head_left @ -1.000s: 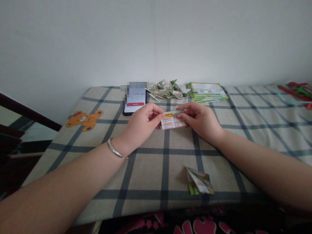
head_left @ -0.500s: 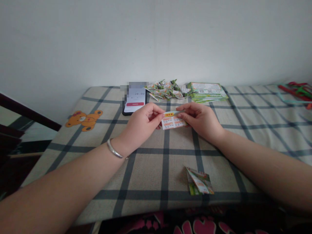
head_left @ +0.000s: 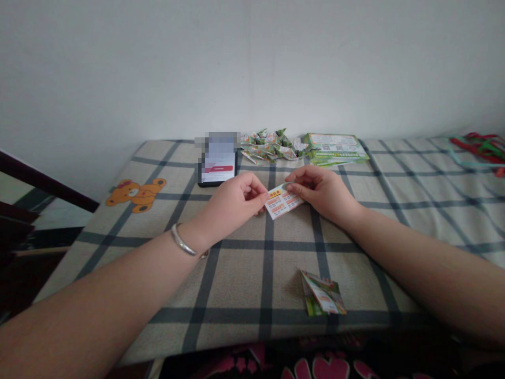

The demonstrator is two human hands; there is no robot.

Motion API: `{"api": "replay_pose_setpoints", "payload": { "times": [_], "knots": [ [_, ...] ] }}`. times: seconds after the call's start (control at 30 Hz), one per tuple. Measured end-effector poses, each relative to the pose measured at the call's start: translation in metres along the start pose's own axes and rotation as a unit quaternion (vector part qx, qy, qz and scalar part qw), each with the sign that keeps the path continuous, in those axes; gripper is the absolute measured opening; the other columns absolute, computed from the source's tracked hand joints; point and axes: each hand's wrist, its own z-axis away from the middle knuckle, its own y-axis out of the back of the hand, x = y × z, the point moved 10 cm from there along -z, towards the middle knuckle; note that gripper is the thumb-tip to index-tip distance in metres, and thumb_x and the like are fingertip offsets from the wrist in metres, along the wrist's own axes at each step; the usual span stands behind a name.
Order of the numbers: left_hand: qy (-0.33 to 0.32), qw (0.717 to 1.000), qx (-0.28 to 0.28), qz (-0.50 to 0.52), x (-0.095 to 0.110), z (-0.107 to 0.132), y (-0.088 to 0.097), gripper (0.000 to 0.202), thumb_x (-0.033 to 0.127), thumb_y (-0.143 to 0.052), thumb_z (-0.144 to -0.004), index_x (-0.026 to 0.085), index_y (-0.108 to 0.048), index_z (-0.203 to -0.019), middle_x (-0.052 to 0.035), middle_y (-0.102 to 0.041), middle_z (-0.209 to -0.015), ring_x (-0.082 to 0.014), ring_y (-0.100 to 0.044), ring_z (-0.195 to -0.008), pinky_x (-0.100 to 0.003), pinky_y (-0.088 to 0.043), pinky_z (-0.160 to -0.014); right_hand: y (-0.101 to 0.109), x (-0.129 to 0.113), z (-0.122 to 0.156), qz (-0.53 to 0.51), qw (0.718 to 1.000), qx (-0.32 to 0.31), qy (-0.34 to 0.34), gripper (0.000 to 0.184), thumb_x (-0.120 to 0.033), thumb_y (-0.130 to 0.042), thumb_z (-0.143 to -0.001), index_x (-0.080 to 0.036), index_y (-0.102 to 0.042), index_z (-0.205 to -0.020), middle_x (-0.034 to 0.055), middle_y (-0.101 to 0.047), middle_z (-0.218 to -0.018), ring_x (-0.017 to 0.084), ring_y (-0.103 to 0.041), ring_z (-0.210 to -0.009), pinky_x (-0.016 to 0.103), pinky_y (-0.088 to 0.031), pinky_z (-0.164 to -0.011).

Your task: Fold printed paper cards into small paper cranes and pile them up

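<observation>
Both hands meet over the middle of a checked cloth [head_left: 244, 263]. My left hand [head_left: 232, 202] pinches the left end of a small white and orange printed paper slip [head_left: 283, 201]. My right hand [head_left: 321, 192] pinches its right upper edge with thumb and fingers closed. The slip sits tilted, its left end lower, just above the cloth. A silver bangle [head_left: 184, 242] circles my left wrist.
A folded paper piece [head_left: 322, 299] lies near the front edge. At the back are a phone [head_left: 218, 167] with its screen lit, a heap of folded paper pieces [head_left: 272, 145] and a stack of green printed sheets [head_left: 335, 147]. Red and green items [head_left: 483, 147] lie far right. A bear print [head_left: 136, 193] marks the cloth's left side.
The paper slip has turned from level to tilted, left end down. Both hands have shifted slightly, still pinching it.
</observation>
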Motion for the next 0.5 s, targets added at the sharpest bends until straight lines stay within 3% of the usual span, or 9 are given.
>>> {"api": "replay_pose_setpoints", "payload": {
  "times": [0.13,0.3,0.5],
  "knots": [
    [-0.026,0.994,0.032,-0.097,0.004,0.0,0.007,0.008,0.025,-0.062,-0.081,0.019,-0.059,-0.077,-0.0001,-0.066,-0.072,-0.0134,-0.061,-0.064,-0.024,-0.047,-0.056,0.004,-0.003,0.001,0.093,0.995,0.014,0.024,0.017,-0.03,-0.07,-0.079,-0.02,-0.067,-0.092,0.0008,-0.069,-0.076,0.012,-0.059,-0.061,0.025,-0.046,-0.054],
    [-0.071,0.967,0.03,-0.241,0.01,-0.002,0.008,0.006,0.025,-0.065,-0.079,0.02,-0.067,-0.076,-0.0013,-0.068,-0.075,-0.0172,-0.06,-0.074,-0.029,-0.043,-0.066,-0.001,-0.009,0.004,0.197,0.98,-0.013,0.028,0.01,-0.025,-0.065,-0.082,-0.019,-0.071,-0.087,0.0012,-0.071,-0.076,0.013,-0.06,-0.062,0.025,-0.043,-0.056],
    [-0.117,0.936,0.036,-0.33,0.02,-0.002,0.004,0.006,0.024,-0.068,-0.078,0.022,-0.071,-0.073,-0.0008,-0.07,-0.073,-0.0195,-0.058,-0.075,-0.033,-0.04,-0.071,-0.008,-0.019,0.004,0.288,0.955,-0.034,0.059,0.009,-0.021,-0.063,-0.083,-0.019,-0.072,-0.083,0.0015,-0.07,-0.076,0.013,-0.059,-0.066,0.026,-0.041,-0.061]
  ]
}}
